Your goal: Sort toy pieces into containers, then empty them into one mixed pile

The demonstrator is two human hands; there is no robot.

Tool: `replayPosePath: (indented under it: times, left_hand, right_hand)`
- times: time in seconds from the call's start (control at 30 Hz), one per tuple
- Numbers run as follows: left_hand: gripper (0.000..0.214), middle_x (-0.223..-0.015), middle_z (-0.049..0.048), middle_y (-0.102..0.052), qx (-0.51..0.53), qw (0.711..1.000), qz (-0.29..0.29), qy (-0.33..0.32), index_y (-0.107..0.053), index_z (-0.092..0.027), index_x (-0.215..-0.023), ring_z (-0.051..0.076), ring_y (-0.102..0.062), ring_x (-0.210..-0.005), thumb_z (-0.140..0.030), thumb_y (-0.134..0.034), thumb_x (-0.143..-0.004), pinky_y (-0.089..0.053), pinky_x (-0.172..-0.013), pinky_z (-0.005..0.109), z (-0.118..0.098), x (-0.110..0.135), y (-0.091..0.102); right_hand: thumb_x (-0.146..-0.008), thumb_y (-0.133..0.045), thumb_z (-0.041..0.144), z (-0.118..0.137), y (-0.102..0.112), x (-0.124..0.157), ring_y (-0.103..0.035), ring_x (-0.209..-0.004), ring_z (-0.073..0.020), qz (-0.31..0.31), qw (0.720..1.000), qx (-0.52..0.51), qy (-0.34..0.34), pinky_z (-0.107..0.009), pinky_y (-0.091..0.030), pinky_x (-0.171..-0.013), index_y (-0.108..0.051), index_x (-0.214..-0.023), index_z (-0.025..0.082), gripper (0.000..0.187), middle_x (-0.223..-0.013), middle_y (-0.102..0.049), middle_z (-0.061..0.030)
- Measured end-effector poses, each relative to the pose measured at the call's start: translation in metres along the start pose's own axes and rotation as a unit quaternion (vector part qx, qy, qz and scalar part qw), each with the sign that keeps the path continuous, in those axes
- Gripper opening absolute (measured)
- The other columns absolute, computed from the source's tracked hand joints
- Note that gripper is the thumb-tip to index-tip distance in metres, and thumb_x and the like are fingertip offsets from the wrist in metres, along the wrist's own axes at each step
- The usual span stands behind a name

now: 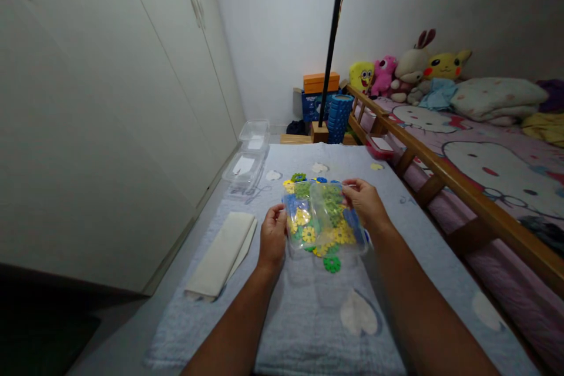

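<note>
A clear plastic container (318,220) is held up between my two hands, above the middle of the table. My left hand (272,235) grips its left edge, thumb on top. At its upper right corner, my right hand (365,202) pinches the rim. Yellow, green and blue notched plastic discs show through the clear plastic; whether any lie inside it I cannot tell. Around its edges more of them lie on the cloth, among them a green disc (332,264) in front and another green disc (298,177) behind.
Left of my hands lies a folded cream sheet (222,255). Two clear containers (244,167) with white labels stand at the table's left back edge. A red container (379,147) sits at the far right corner, near the wooden bed rail (423,153). Behind the table rises a black pole (332,41).
</note>
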State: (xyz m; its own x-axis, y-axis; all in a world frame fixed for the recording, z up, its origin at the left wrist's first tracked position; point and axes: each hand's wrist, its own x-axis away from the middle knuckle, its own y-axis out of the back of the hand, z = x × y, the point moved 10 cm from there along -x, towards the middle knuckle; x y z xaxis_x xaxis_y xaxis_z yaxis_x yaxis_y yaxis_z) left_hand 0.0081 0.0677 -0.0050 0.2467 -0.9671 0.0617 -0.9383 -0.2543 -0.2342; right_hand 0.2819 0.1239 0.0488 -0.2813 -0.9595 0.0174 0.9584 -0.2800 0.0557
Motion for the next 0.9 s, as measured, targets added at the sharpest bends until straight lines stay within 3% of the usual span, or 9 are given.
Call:
replayPosePath:
  times: [0.1, 0.2, 0.43, 0.57, 0.73, 0.9]
  left_hand:
    - [0.041, -0.060, -0.0072, -0.047, 0.004, 1.000, 0.013, -0.001, -0.062, -0.017, -0.106, 0.009, -0.043, -0.052, -0.051, -0.063, -0.083, -0.037, -0.051, 0.019, 0.000, 0.001, -0.002]
    - [0.043, -0.071, -0.0042, -0.054, 0.002, 1.000, 0.016, -0.006, -0.063, -0.017, -0.108, 0.009, -0.049, -0.057, -0.051, -0.068, -0.080, -0.040, -0.054, 0.020, 0.001, -0.001, -0.001]
    - [0.051, -0.081, -0.0041, -0.055, -0.048, 0.998, 0.025, -0.035, -0.060, -0.019, -0.113, 0.007, -0.051, -0.059, -0.035, -0.079, -0.069, -0.043, -0.058, 0.020, 0.005, -0.005, -0.003]
    - [0.049, -0.077, -0.0055, -0.053, -0.063, 0.997, 0.014, -0.037, -0.059, -0.018, -0.114, 0.008, -0.051, -0.059, -0.034, -0.077, -0.071, -0.041, -0.058, 0.019, 0.000, -0.004, -0.001]
    - [0.041, -0.071, -0.0064, -0.049, -0.060, 0.998, 0.014, -0.031, -0.060, -0.018, -0.113, 0.009, -0.050, -0.059, -0.036, -0.071, -0.077, -0.041, -0.058, 0.020, -0.002, -0.001, -0.001]
    - [0.042, -0.070, -0.0067, -0.048, -0.048, 0.998, 0.020, -0.036, -0.061, -0.020, -0.113, 0.010, -0.049, -0.059, -0.038, -0.071, -0.077, -0.039, -0.058, 0.020, 0.000, 0.000, -0.003]
  right_hand:
    - [-0.064, -0.063, 0.035, 0.017, -0.027, -0.008, -0.054, -0.054, -0.0138, -0.006, 0.995, 0.080, 0.058, -0.025, -0.039, -0.049, -0.064, -0.084, 0.019, 0.025, -0.065, -0.063, 0.0011]
    - [-0.068, -0.058, 0.031, 0.027, -0.046, -0.015, -0.059, -0.067, -0.0173, -0.021, 0.977, 0.174, 0.125, -0.029, -0.045, -0.064, -0.066, -0.076, 0.018, 0.018, -0.072, -0.067, -0.0022]
    - [-0.071, -0.054, 0.026, 0.028, -0.073, -0.019, -0.061, -0.077, -0.0202, -0.024, 0.952, 0.248, 0.180, -0.033, -0.047, -0.078, -0.068, -0.078, 0.019, 0.018, -0.081, -0.068, -0.0055]
    - [-0.071, -0.054, 0.025, 0.033, -0.082, -0.017, -0.059, -0.077, -0.0200, -0.021, 0.949, 0.251, 0.191, -0.032, -0.045, -0.077, -0.067, -0.077, 0.018, 0.016, -0.079, -0.067, -0.0054]
    - [-0.073, -0.056, 0.031, 0.027, -0.084, -0.020, -0.052, -0.065, -0.0171, 0.009, 0.955, 0.253, 0.156, -0.029, -0.040, -0.066, -0.064, -0.073, 0.019, 0.014, -0.064, -0.058, 0.0004]
    - [-0.073, -0.059, 0.040, 0.016, -0.082, -0.020, -0.049, -0.061, -0.0148, 0.047, 0.973, 0.185, 0.132, -0.027, -0.037, -0.060, -0.059, -0.073, 0.020, 0.020, -0.063, -0.054, 0.0026]
